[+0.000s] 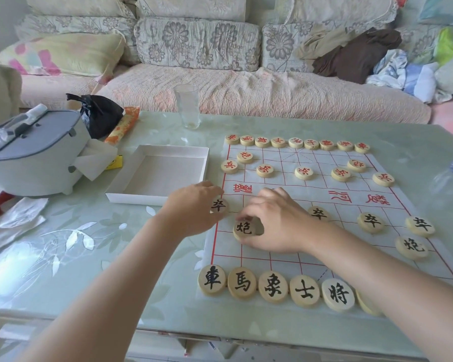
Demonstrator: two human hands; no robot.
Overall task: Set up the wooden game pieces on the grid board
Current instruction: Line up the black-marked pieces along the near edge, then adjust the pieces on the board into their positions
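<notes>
Cannon piece (243, 229) pinched by right hand (275, 220) with curled fingers on grid board (275, 163), left hand (191, 207) gripping soldier piece (218, 205) at board's edge

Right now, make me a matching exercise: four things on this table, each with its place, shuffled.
Things:
1 glass
2 box
3 left hand
4 right hand

Places:
A pinching the black cannon
B beyond the far edge of the board
C left of the board, empty
D holding the pawn at the board's left edge

Pairs: 1-B; 2-C; 3-D; 4-A
</notes>
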